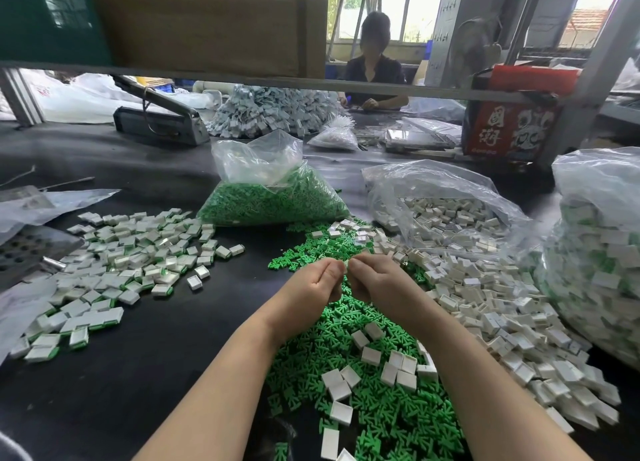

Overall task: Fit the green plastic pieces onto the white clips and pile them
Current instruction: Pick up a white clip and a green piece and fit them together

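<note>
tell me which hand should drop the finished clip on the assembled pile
Left, probably. The left hand is nearer the assembled pile on the left; the right hand sits by the loose white clips.

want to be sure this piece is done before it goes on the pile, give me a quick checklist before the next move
1. Both hands on the part: left hand and right hand meet fingertip to fingertip, pinching something small. Ok.
2. Green piece seated in clip: hidden by the fingers. Cannot tell.
3. Finished pile open to drop on, at the left of the table. Ok.
4. Loose green pieces within reach, under the forearms. Ok.
5. Empty white clips within reach, at the right. Ok.
6. Supply bags: green bag and clip bag both lie open. Ok.
</note>
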### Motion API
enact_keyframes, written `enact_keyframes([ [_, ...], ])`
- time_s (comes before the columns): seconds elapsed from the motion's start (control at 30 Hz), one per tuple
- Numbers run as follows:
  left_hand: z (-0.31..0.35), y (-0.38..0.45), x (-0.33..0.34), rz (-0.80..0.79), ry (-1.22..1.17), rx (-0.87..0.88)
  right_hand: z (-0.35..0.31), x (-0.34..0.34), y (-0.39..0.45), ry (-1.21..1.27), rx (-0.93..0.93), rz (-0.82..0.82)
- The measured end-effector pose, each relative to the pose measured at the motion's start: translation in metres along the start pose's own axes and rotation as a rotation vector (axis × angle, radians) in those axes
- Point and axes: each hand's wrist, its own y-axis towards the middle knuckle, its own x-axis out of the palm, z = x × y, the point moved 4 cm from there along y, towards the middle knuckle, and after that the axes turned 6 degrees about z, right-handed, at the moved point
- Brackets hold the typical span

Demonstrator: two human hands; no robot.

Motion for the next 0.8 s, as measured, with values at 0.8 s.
enact_keyframes([
  [0.8, 0.0, 0.001, 0.013, 0.062, 0.38, 0.024, 0.017, 0.016, -0.002, -0.519, -0.106, 0.151],
])
